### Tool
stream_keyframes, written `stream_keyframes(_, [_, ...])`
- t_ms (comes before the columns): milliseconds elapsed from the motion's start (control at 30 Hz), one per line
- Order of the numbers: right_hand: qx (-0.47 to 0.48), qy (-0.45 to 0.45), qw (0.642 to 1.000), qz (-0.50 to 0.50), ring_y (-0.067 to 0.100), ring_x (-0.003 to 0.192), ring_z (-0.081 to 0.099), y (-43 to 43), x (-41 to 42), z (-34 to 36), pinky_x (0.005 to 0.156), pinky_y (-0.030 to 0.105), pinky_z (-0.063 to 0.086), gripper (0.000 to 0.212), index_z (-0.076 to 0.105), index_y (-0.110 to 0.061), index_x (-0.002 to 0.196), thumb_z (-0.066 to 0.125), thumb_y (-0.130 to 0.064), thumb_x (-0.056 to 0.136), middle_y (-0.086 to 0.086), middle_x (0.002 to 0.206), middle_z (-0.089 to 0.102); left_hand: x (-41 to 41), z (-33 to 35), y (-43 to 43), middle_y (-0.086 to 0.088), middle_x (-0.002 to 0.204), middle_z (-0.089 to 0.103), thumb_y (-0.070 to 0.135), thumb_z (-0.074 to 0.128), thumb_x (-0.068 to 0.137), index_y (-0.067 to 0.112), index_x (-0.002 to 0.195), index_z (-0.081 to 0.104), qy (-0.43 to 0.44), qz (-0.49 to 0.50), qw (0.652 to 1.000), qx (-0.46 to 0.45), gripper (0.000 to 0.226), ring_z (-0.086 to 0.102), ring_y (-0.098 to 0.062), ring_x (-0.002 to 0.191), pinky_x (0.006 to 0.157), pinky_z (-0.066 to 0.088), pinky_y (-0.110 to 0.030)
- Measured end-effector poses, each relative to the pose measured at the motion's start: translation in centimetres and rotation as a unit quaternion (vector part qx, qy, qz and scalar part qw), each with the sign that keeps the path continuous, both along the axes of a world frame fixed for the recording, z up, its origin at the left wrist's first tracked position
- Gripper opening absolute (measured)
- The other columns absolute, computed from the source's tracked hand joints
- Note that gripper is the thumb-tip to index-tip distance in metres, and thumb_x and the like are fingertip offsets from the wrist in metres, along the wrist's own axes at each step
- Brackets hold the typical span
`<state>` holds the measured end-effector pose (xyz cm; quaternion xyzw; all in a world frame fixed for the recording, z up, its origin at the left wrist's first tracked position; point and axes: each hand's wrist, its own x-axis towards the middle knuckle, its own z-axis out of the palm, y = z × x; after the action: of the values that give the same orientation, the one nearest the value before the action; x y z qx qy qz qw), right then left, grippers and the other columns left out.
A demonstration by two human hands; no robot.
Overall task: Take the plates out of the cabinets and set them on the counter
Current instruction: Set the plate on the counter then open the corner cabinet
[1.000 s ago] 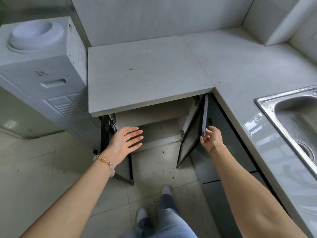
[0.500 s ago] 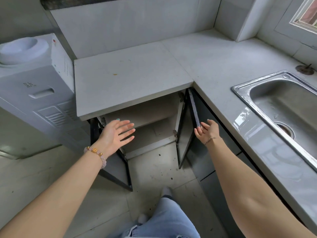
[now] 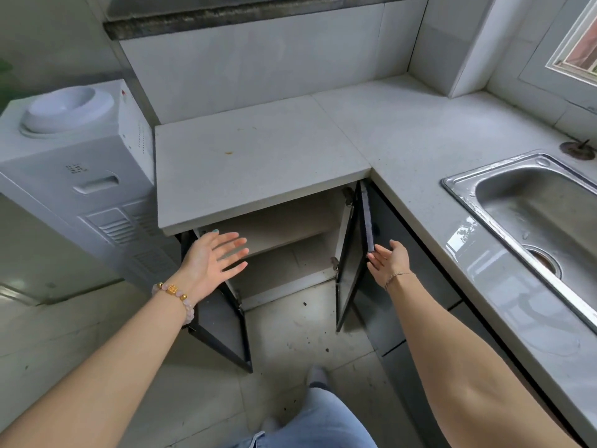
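Two bare hands reach toward a low cabinet (image 3: 290,223) set under the left end of an L-shaped table (image 3: 258,156). Both cabinet doors stand swung outward. The left hand (image 3: 210,263), a beaded bracelet (image 3: 176,294) at its wrist, is held palm toward the opening in front of the top of the left door (image 3: 223,331); its fingers (image 3: 232,250) are straight, spread apart and hold nothing. Whether this hand touches the door cannot be told. The right hand (image 3: 389,261) is stretched out with its fingers (image 3: 374,258) straight and pressed together, their tips touching the near edge of the right door (image 3: 349,270).

Inside the cabinet, one pale shelf (image 3: 284,231) and part of the bottom board (image 3: 290,270) show below the table's front edge. Where the plates are cannot be told from this view, since the rest of the interior is hidden by the table.

A small brown stain (image 3: 228,153) marks the table top. To the right a steel sink (image 3: 533,215) is sunk into the table; to the left a white water dispenser (image 3: 74,176) stands just beside the cabinet. Near the bottom, a leg in blue jeans (image 3: 323,421) stands on the tiled floor (image 3: 290,344).
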<state>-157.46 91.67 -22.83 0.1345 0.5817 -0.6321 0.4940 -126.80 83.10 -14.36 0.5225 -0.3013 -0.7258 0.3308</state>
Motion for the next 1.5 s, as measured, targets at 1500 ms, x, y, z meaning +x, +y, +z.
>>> stream_keyframes(1500, [-0.083, -0.085, 0.988, 0.097, 0.024, 0.103, 0.060, -5.5, 9.7, -0.2, 0.102, 0.040, 0.040, 0.042, 0.053, -0.007, 0.128, 0.032, -0.030, 0.099, 0.009, 0.109, 0.065, 3.2, -6.5, -2.4, -0.015, 0.152, 0.029, 0.039, 0.040, 0.097, 0.002, 0.145, 0.029, -0.072, -0.007, 0.984, 0.163, 0.062, 0.036, -0.032, 0.136, 0.106, 0.037, -0.047])
